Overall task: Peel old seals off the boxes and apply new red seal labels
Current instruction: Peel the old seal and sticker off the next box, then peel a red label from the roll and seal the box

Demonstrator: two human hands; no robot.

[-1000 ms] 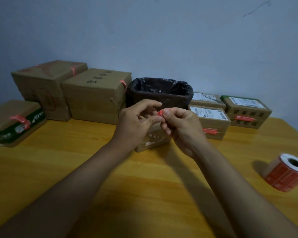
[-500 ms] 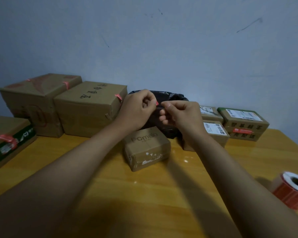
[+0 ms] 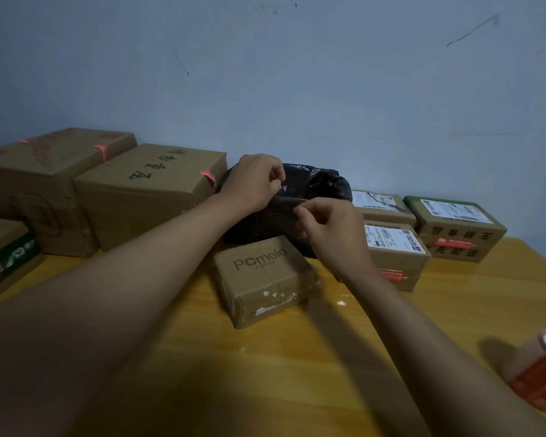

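A small brown box (image 3: 262, 279) printed "Pomelo" lies on the wooden table (image 3: 297, 373) in front of me, with torn white residue along its front edge. Behind it stands a bin lined with a black bag (image 3: 325, 184). My left hand (image 3: 259, 181) hovers over the bin's left rim with curled fingers; whether they hold anything is hidden. My right hand (image 3: 328, 225) is at the bin's front, thumb and forefinger together, nothing visible between them. A roll of red seal labels (image 3: 542, 380) lies at the right edge of the table.
Two large cardboard boxes (image 3: 44, 184) (image 3: 145, 190) with red seals stand at the back left, and a green-banded box (image 3: 4, 253) at the far left. Three smaller boxes with shipping labels (image 3: 394, 250) (image 3: 382, 203) (image 3: 454, 225) sit at the back right against the wall.
Both hands moved away from me to the bin and came apart. The small red scrap pinched between them earlier is no longer visible.
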